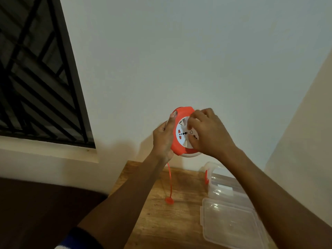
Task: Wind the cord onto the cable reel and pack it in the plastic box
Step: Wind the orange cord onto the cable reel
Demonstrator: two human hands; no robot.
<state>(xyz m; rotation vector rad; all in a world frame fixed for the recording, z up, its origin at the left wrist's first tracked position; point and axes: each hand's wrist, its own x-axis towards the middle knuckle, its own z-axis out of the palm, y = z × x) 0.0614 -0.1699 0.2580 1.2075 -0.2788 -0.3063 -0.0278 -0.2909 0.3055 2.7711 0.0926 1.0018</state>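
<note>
Nearest to us, below our right forearm, a clear rectangular plastic lid point(231, 223) lies flat on the brown wooden table point(161, 221). Just beyond it stands the clear rectangular plastic box point(226, 186), open-topped, with a red latch on its near-left end.

Further out, well above the table, we hold the round red-and-white plastic cable reel point(183, 132) up between both hands, in front of the pale wall point(179, 51). The reel stands on edge, its white socket face turned toward us and slightly to the right, so its axle runs roughly from us toward the wall. Our left hand point(163, 139) grips the reel's left rim, thumb curled over the red edge and fingers wrapped behind it. Our right hand point(206, 132) lies over the right half of the white face, fingers bent down and pressing on the hub; we cannot tell whether they pinch a knob there.

From under the left-hand grip, a flat red cord point(170, 180) hangs nearly straight down, long axis vertical, ending in a round red plug point(169, 201) just above the table, left of the box.

To the far left of the grip, a dark barred window point(36, 78) sits in the wall.
</note>
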